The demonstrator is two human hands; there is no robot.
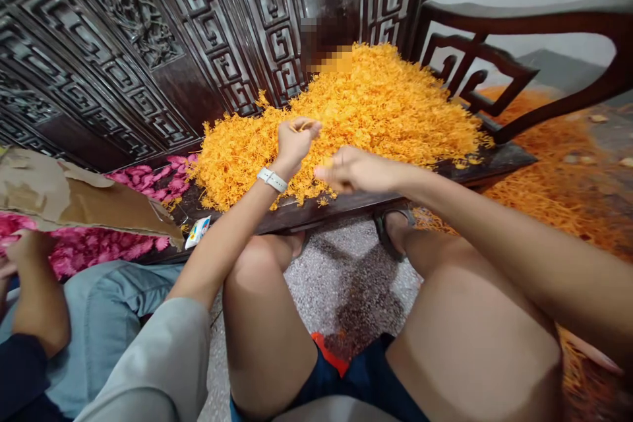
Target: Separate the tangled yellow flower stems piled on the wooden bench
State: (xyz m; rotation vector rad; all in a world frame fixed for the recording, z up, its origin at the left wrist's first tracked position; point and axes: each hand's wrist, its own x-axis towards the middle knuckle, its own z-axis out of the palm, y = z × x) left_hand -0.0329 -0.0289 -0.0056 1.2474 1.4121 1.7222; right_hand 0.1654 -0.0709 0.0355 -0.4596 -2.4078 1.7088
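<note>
A big heap of small orange flowers covers the seat of a dark carved wooden bench. My left hand, with a white watch on its wrist, is raised over the heap's front edge and pinches an orange flower between its fingertips. My right hand hovers just to its right with the fingers curled together; what they hold, if anything, is too small to make out. My bare knees are below both hands.
Pink flowers lie on the bench's left part under a torn sheet of cardboard. Another person's hand and jeans-clad leg are at the lower left. More orange flowers cover the floor on the right. A small packet lies at the bench edge.
</note>
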